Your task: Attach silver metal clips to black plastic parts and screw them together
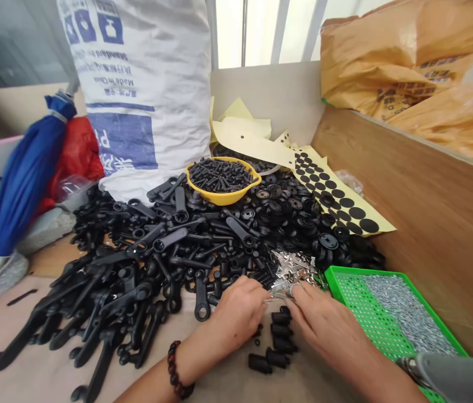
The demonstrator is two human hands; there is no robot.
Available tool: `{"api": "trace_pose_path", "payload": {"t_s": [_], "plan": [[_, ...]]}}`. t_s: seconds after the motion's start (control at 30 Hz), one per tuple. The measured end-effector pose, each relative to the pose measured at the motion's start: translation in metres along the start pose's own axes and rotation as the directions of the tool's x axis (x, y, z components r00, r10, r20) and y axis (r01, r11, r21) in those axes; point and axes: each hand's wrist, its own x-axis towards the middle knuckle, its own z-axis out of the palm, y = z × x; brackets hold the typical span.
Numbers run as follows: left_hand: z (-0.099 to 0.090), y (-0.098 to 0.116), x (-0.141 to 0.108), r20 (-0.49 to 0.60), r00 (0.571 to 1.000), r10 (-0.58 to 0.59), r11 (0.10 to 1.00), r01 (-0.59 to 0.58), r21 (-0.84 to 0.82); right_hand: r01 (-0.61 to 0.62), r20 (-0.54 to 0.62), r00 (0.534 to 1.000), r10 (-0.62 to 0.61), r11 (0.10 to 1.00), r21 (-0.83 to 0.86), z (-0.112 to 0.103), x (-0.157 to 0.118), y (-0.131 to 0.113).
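My left hand (240,309) is closed, its fingertips at the near edge of a pile of small silvery metal pieces (295,266). What it pinches is too small to make out. Opposite it, my right hand (326,316) is closed too, with a small metal piece (280,293) at its fingertips. The two hands nearly meet there. Between my wrists, several short black plastic cylinders (281,330) lie on the work surface. Black crank-like handles (171,239) are heaped beyond and left of my left hand.
A green perforated tray (357,313) of small metal parts stands at right, beside a grey tube end (450,375). Behind are a yellow bowl (223,198) of black screw-like parts, black round caps (278,215), a sticker sheet (373,215) and a white sack (148,73). A wooden board (438,212) borders the right.
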Motion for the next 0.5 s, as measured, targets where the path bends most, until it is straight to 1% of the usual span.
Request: {"api": "trace_pose_path", "payload": {"t_s": [0.07,0.1,0.17,0.33,0.4,0.5], "plan": [[-0.005,-0.008,-0.001,-0.081,0.997,-0.006,1.000,0.009,0.030,-0.035,0.105,0.994,0.038,0.999,-0.029,0.002,0.013,-0.004],[-0.006,-0.012,-0.002,-0.114,0.993,-0.010,0.999,0.014,0.041,-0.050,0.135,0.989,0.055,0.998,-0.037,0.003,0.018,-0.006],[-0.008,-0.018,-0.003,-0.153,0.988,-0.010,0.998,0.020,0.064,-0.066,0.156,0.985,0.072,0.997,-0.040,0.006,0.028,-0.009],[-0.007,-0.024,-0.006,-0.141,0.990,-0.014,0.993,0.031,0.116,-0.102,0.189,0.977,0.099,0.995,0.009,0.021,0.037,-0.007],[-0.006,-0.023,-0.006,-0.128,0.991,-0.024,0.992,0.040,0.123,-0.121,0.192,0.975,0.108,0.991,0.058,0.025,0.037,-0.002],[-0.008,-0.019,-0.004,-0.106,0.993,-0.058,0.993,0.069,0.101,-0.146,0.186,0.976,0.115,0.975,0.167,0.025,0.037,0.006]]}}
